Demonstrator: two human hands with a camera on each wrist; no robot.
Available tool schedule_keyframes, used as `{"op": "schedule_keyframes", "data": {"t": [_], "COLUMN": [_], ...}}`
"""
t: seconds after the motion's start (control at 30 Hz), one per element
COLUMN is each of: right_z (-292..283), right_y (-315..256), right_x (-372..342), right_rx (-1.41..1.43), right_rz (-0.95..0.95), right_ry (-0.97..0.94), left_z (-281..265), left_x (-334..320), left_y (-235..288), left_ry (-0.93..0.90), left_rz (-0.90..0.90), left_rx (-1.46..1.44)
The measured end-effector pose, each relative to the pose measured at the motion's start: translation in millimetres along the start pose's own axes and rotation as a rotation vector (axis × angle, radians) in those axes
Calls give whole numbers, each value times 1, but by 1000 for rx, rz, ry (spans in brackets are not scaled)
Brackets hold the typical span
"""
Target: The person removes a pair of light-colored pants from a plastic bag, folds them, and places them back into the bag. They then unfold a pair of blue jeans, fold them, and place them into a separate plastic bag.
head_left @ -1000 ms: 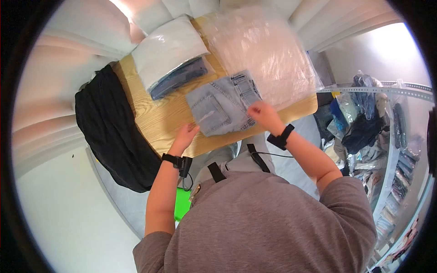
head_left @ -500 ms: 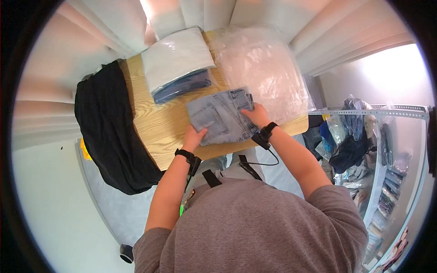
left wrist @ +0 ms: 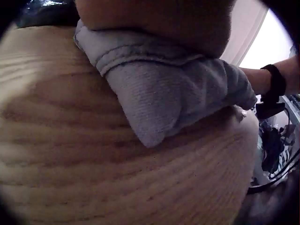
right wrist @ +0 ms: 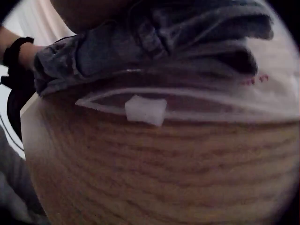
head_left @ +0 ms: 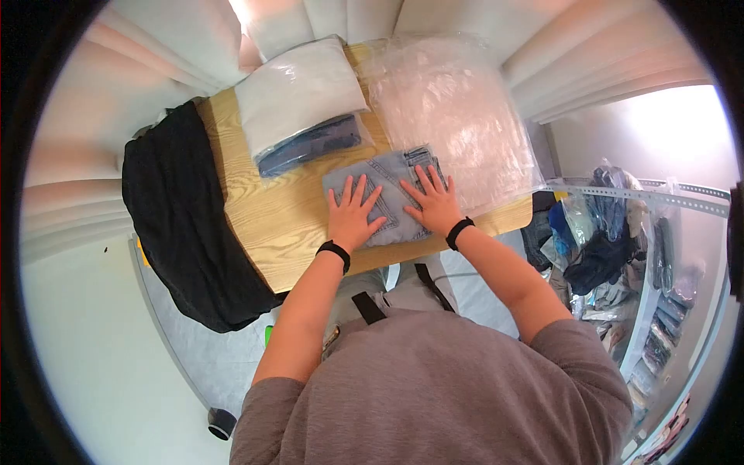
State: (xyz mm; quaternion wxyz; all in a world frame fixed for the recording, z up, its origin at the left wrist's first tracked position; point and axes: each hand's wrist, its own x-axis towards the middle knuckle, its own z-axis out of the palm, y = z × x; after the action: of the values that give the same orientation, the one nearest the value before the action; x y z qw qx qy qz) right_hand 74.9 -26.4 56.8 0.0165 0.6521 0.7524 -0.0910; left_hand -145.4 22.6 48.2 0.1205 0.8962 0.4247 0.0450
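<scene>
Folded light-blue jeans (head_left: pixel 395 172) lie near the front edge of the wooden table (head_left: pixel 263 209). My left hand (head_left: pixel 354 213) rests flat on their left part with fingers spread. On the right part, close to the waistband, my right hand (head_left: pixel 435 203) presses down, its fingers spread too. In the left wrist view the folded denim (left wrist: pixel 154 93) forms a thick bundle under the hand. The right wrist view shows the layered denim edge (right wrist: pixel 112 51) beside a clear plastic bag edge with a small white piece (right wrist: pixel 146 110) on it.
Behind the jeans lies a white packet (head_left: pixel 298 93) over bagged dark-blue jeans (head_left: pixel 310 146). Clear plastic bags (head_left: pixel 457 116) are spread at the back right. Black cloth (head_left: pixel 186 225) hangs over the left edge. A metal rack (head_left: pixel 643 194) with bagged clothes stands at right.
Both hands first came down to the jeans' sides and took hold there. Now they have moved on top, palms down with fingers spread. The jeans look flatter.
</scene>
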Motion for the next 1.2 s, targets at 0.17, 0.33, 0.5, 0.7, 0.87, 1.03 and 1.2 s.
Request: {"op": "schedule_keyframes", "data": {"t": [0.17, 0.33, 0.5, 0.7, 0.87, 1.03, 1.2], "right_z": [19, 11, 4, 27, -17, -27, 30], "right_y": [7, 15, 27, 42, 27, -2, -27], "right_x": [5, 3, -3, 10, 11, 6, 16], "right_rx": [99, 118, 529, 783, 1491, 1811, 1669], "right_rz": [9, -6, 400, 703, 689, 528, 569], "right_ry": [-9, -24, 274, 162, -214, -322, -356], "left_z": [7, 2, 9, 49, -7, -29, 17], "left_x": [8, 8, -14, -40, -41, -81, -121], "left_y": [-2, -3, -28, -60, -40, -65, -109], "left_ry": [-121, -121, 334, -46, -155, -27, -127], "left_rz": [-59, -28, -338, -738, -732, -708, -1002], "left_rx": [-19, -88, -243, -1130, -1539, -1728, -1396]}}
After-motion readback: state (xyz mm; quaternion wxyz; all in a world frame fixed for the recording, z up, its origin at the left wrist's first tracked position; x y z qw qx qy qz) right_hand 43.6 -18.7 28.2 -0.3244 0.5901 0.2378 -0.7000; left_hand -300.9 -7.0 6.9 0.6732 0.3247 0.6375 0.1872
